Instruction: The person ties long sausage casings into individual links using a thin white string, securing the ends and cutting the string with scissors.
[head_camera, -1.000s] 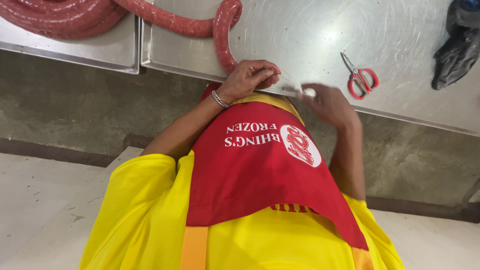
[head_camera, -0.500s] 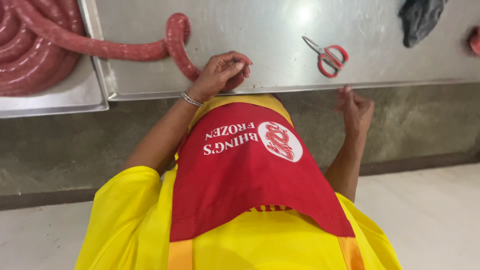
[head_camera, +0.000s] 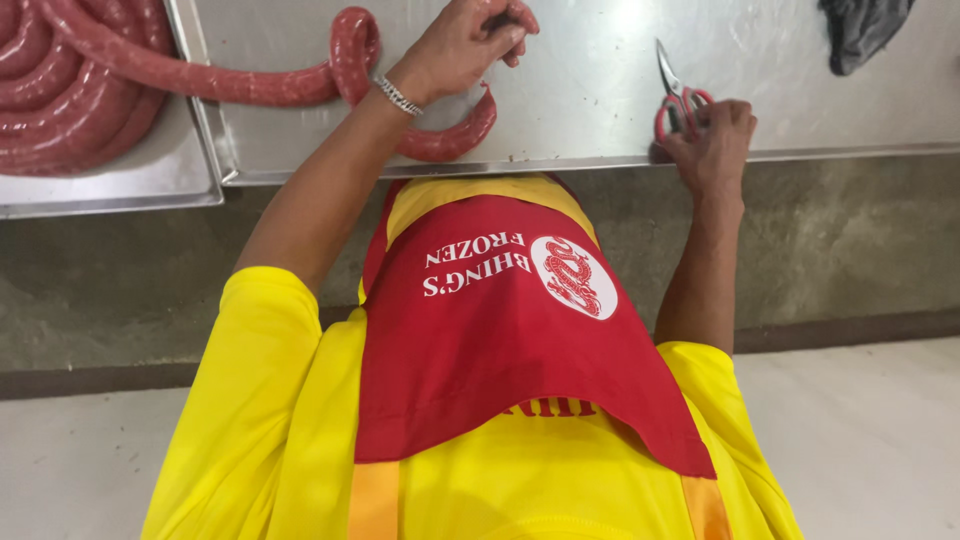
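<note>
Your left hand (head_camera: 462, 45) was clamped on the end of the red sausage rope (head_camera: 250, 85), which trailed from the tray (head_camera: 150, 180) across the steel table (head_camera: 580, 110). Your right hand (head_camera: 712, 140) had closed over the red-handled scissors (head_camera: 680, 95). Judged step: preparing a cut; lifting the scissors to the pinched end appeared next.

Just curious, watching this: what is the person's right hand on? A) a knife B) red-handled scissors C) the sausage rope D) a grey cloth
B: the right hand rests on the red-handled scissors lying on the steel table.
</note>
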